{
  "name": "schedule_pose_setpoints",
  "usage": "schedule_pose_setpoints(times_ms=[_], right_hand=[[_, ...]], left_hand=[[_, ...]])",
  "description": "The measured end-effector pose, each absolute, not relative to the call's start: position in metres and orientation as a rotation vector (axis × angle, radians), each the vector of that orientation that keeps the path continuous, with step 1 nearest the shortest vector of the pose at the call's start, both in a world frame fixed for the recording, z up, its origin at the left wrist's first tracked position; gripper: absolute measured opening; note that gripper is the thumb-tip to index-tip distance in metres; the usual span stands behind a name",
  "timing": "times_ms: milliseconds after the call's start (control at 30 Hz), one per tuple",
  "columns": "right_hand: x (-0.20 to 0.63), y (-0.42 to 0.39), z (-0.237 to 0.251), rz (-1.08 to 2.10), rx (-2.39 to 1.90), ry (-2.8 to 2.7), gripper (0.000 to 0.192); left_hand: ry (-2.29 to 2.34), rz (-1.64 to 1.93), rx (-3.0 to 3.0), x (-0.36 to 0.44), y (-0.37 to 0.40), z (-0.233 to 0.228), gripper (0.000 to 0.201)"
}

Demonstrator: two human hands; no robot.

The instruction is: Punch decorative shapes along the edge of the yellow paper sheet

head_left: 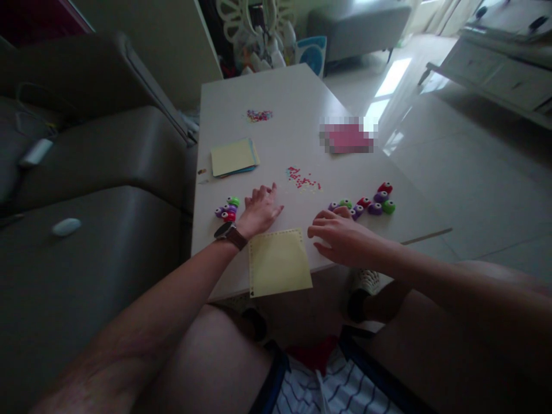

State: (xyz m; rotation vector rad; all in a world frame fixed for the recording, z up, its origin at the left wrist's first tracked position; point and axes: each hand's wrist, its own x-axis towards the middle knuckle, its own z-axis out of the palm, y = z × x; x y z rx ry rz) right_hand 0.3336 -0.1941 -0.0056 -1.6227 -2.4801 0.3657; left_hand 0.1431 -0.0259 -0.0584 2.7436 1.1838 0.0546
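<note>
A yellow sheet (280, 263) lies at the table's front edge and sticks out past it. Small dark marks run along its far and left borders. Just beyond its far left corner is my left hand (261, 211), palm down, thumb and fingers apart, holding nothing I can see. Its fingertips are close to scattered small red and pale pieces (304, 179). My right hand (338, 231) hovers or rests to the right of the sheet, fingers loosely bent and apart. Behind it sits a row of red, green and purple eyed beads (363, 203), partly hidden by its fingers.
More eyed beads (228, 210) sit beside my left wrist. A stack of coloured paper (235, 157) lies at the left, with another pile of tiny coloured pieces (259, 115) farther back. A blurred pink item (349, 138) lies near the right edge. A grey sofa (86, 241) flanks the table.
</note>
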Motion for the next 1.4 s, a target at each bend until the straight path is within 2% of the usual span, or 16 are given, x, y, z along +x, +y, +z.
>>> schedule_pose_setpoints(times_ms=[100, 300, 400, 733, 800, 900, 1000, 1167, 1300, 1400], right_hand=[[0.337, -0.189, -0.004, 0.385, -1.633, -2.526, 0.008], [0.343, -0.18, -0.001, 0.387, -1.752, -2.5, 0.008], [0.339, -0.18, -0.002, 0.366, -1.772, -2.517, 0.006], [0.333, -0.173, -0.013, 0.377, -1.77, -2.335, 0.011], [0.324, -0.162, -0.018, 0.581, -1.738, -2.068, 0.015], [0.308, -0.139, -0.024, 1.127, -1.618, -1.503, 0.011], [0.295, -0.118, -0.027, 1.307, -1.53, -1.125, 0.008], [0.286, -0.095, -0.034, 1.263, -1.536, -1.186, 0.011], [0.296, -0.079, -0.037, 1.025, -1.592, -1.218, 0.008], [0.317, -0.069, -0.029, 0.84, -1.659, -1.18, 0.012]], left_hand=[[1.14, 0.155, 2.738, 0.137, -0.023, -0.054, 0.067], [1.1, 0.553, 2.385, 0.13, -0.015, -0.055, 0.016], [1.17, 0.666, 2.171, 0.133, -0.013, -0.056, 0.005], [1.209, 0.82, 1.959, 0.14, -0.008, -0.048, 0.006], [1.216, 0.865, 1.924, 0.137, -0.006, -0.039, 0.005], [1.207, 0.941, 1.889, 0.133, -0.004, -0.025, 0.008], [1.186, 0.999, 1.89, 0.128, -0.007, -0.014, 0.011], [1.115, 1.015, 1.958, 0.115, -0.014, -0.005, 0.013], [1.07, 0.991, 2.021, 0.102, -0.018, 0.001, 0.015], [1.055, 0.969, 2.057, 0.095, -0.017, 0.003, 0.015]])
